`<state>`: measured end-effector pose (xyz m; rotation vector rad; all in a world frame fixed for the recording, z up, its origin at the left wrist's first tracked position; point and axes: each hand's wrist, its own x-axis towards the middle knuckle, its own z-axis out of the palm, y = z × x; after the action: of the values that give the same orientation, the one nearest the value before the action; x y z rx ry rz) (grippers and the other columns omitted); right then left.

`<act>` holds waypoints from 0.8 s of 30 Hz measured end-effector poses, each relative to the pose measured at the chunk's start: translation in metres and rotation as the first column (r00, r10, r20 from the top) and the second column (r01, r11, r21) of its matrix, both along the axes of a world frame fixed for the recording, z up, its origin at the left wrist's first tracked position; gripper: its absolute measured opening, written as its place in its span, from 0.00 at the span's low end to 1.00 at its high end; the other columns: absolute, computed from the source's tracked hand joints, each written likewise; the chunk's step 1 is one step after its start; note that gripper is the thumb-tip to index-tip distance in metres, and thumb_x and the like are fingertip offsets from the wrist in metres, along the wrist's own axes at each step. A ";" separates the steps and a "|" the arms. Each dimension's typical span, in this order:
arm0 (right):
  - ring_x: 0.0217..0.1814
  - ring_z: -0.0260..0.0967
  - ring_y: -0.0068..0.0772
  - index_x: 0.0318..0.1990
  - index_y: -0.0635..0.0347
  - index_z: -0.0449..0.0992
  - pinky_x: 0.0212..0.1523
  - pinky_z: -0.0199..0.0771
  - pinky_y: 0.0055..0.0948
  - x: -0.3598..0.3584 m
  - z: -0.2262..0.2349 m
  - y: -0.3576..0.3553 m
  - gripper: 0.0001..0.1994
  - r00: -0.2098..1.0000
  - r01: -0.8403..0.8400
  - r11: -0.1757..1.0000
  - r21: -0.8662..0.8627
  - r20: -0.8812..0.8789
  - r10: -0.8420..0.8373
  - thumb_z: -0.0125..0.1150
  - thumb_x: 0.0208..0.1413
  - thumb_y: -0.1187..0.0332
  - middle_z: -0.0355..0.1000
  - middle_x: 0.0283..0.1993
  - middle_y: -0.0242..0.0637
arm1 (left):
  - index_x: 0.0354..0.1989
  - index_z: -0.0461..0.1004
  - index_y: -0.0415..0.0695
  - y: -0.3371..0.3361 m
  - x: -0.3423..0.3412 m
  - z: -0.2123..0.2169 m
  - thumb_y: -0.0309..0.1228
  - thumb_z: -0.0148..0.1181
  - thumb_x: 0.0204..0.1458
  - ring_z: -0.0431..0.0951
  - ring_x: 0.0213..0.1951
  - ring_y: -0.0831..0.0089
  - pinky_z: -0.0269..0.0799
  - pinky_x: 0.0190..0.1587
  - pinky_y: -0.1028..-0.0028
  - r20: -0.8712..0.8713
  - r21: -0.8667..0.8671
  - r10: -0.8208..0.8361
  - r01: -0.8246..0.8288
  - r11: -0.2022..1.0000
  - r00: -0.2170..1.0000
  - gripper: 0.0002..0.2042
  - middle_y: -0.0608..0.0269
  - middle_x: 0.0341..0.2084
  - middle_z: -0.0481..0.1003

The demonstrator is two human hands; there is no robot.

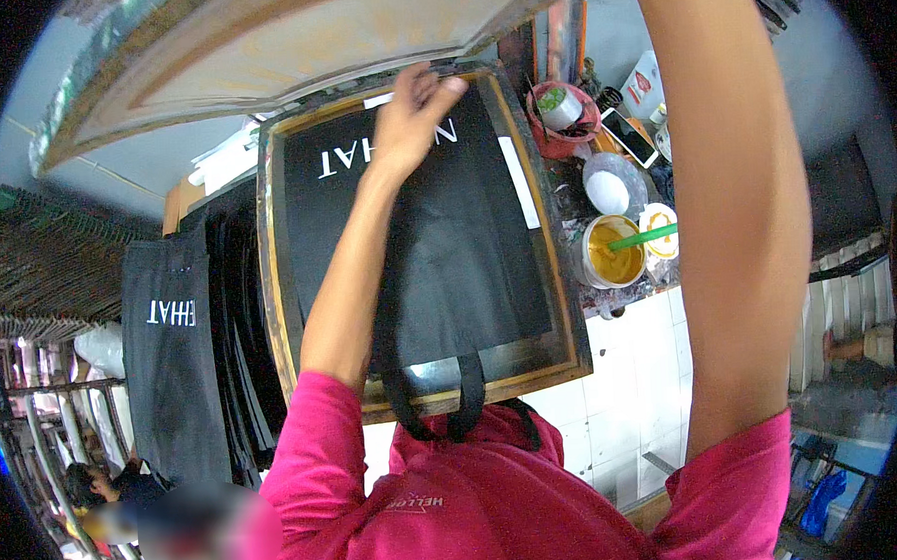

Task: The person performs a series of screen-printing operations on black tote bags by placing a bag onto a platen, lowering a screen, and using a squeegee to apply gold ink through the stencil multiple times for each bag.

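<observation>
A black fabric tote bag (457,240) with white lettering lies flat on a wood-rimmed board (273,238), its handles hanging over the near edge toward me. My left hand (416,116) is over the bag's far end, across the lettering, its thumb spread away from the fingers. The fingers are partly blurred near the far edge, and nothing shows held in them. Above the board, a large framed screen (358,44) is tilted up, with faint yellowish marks on its mesh. My right arm reaches up past the top edge of the picture, so that hand is out of sight.
Left of the board hang several black printed bags (171,352). To the right stand a tub of yellow paint (613,258) with a green stick (645,236), a pink container (565,125) and a phone (629,137). Another person (102,485) is at lower left.
</observation>
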<state>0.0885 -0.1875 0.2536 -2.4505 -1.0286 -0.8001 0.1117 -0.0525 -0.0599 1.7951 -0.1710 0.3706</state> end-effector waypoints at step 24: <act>0.37 0.77 0.46 0.30 0.57 0.78 0.36 0.77 0.43 -0.174 -0.292 -0.023 0.20 0.930 -0.049 0.962 -0.268 -0.363 -0.053 0.73 0.45 0.48 0.76 0.31 0.39 | 0.45 0.73 0.27 0.054 -0.367 -0.060 0.29 0.57 0.57 0.84 0.27 0.69 0.76 0.27 0.77 -0.710 -0.538 -0.122 -0.422 0.730 0.694 0.15 0.44 0.35 0.83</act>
<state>-0.0853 -0.2101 -0.0381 -2.6879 -1.0448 -0.1864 -0.2557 0.0020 -0.1203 1.0924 0.6295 -0.1714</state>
